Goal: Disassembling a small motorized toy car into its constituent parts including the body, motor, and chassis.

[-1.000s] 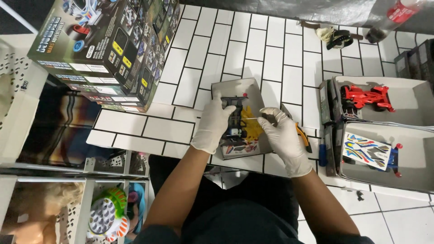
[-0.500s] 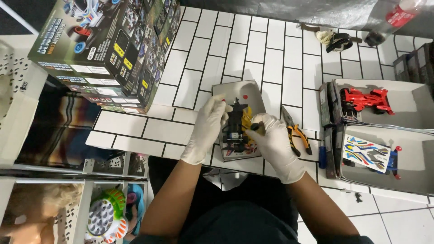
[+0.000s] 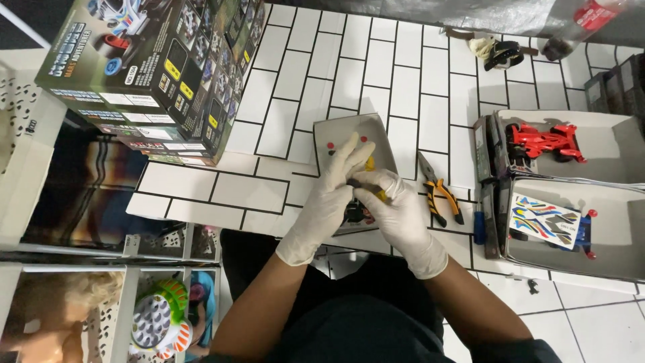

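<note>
Both my hands wear white gloves and meet over a shallow grey tray (image 3: 373,132) on the white tiled floor. My left hand (image 3: 330,195) has its fingers stretched forward and rests against a small black and yellow model car chassis (image 3: 359,210). My right hand (image 3: 402,214) curls around the same chassis from the right; a yellow part (image 3: 369,163) pokes out above my fingers. Much of the chassis is hidden under my hands. Two small red pieces (image 3: 330,145) lie in the tray.
Orange-handled pliers (image 3: 440,198) and a blue-handled tool (image 3: 479,227) lie right of the tray. Two open boxes at right hold a red car body (image 3: 544,142) and a sticker-covered part (image 3: 545,220). A large printed toy box (image 3: 154,74) stands at left.
My hands have drawn closer together over the chassis and pulled slightly toward me. The left fingers now stretch forward over it, and the view has shifted a little.
</note>
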